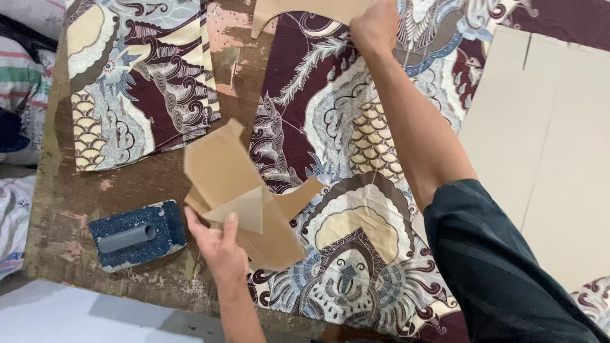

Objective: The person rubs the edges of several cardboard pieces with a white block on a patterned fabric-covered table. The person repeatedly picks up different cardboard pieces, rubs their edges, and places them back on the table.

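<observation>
Head view: my left hand (pixel 219 244) pinches a stack of brown card patterns (pixel 238 190) above the bench (pixel 63 190), beside a blue block (pixel 136 235). My right hand (pixel 375 25) presses flat on another pattern (pixel 305 9) lying on batik cloth (pixel 343 127); whether that grip is closed, I cannot tell.

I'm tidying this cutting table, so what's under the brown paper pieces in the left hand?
Under the brown paper pieces held by the left hand lie patterned fabric and worn table. Whatever sits directly beneath them is covered.
</observation>
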